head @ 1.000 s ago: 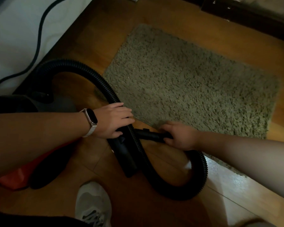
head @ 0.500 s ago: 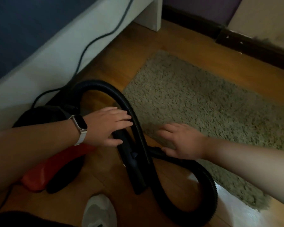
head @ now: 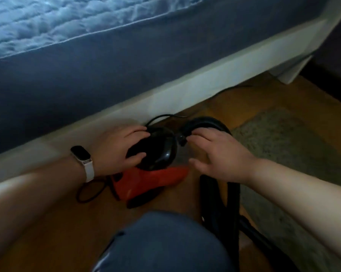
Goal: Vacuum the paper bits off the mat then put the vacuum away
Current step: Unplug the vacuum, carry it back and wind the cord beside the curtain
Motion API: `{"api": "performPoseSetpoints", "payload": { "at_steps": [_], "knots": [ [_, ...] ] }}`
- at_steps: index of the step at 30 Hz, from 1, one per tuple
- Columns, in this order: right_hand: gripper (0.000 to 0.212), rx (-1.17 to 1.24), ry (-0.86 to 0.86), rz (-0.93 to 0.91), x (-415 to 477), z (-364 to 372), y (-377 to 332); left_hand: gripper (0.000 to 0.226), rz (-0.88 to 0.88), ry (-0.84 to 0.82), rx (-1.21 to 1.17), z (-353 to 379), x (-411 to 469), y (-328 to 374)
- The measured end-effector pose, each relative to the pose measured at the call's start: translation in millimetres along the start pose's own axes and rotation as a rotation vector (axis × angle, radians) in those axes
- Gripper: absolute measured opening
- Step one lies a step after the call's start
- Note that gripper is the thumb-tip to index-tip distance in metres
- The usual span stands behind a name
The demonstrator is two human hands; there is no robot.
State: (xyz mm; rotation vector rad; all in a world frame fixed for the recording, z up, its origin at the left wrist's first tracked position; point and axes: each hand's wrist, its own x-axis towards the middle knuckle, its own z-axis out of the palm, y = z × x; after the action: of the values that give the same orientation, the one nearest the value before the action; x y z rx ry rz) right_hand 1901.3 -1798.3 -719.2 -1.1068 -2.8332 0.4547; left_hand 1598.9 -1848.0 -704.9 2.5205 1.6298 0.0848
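- vacuum (head: pixel 157 152): glossy black rounded dome on top, matte orange-red body under it. It sits on the floor just beside the bed frame, left of the mat.
- left hand (head: pixel 122 148): grip clamped on the black dome, fingers over its far edge, thumb on the near side.
- watch (head: pixel 81 154): dark rectangular face, white strap, on the left wrist.
- right hand (head: pixel 218 156): grip apart, fingers spread and loose, holding nothing. The fingertips are close to where the hose meets the dome; cannot tell if they touch.
- hose (head: pixel 207 122): thick black tube that arcs out from the dome's right side, passes behind the right hand and runs down toward the bottom edge. Surface too blurred to read.
- mat (head: pixel 283 138): shaggy grey-green pile with a straight edge, flat on the floor at right.
- cord (head: pixel 87 195): thin, black, looped on the floor left of the orange body.
- floor (head: pixel 47 222): smooth warm-brown wood.
- bed (head: pixel 67 26): pale blue quilted top, plain darker blue side.
- bed frame (head: pixel 185 91): smooth, white, flat board.
- knee (head: pixel 161 244): blue denim, bottom centre.
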Motion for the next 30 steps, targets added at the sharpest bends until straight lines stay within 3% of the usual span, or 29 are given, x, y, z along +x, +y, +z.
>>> {"api": "performPoseSetpoints", "payload": {
  "at_steps": [5, 11, 18, 24, 30],
  "knots": [
    [0.065, -0.048, -0.012, -0.143, 61.8, 2.7, -39.3, 0.063, -0.147, 0.012, -0.111, 4.9, -46.2, -31.9],
    [0.059, -0.164, -0.069, -0.279, 105.9, 23.0, -76.3, 0.074, -0.310, -0.205, -0.197, 45.3, -80.5, -65.0],
    [0.044, -0.287, -0.237, -0.361, 148.9, 31.3, -94.9, 0.096, -0.301, -0.268, -0.261, 74.5, -76.4, -84.9],
    [0.040, -0.233, -0.120, -0.425, 156.6, 45.9, -88.9, 0.103, -0.298, -0.205, -0.370, 92.4, -70.4, -98.0],
    [0.041, -0.211, -0.003, -0.445, 154.7, 55.5, -84.2, 0.097, -0.304, -0.148, -0.476, 100.3, -68.1, -98.2]
  ]
}}
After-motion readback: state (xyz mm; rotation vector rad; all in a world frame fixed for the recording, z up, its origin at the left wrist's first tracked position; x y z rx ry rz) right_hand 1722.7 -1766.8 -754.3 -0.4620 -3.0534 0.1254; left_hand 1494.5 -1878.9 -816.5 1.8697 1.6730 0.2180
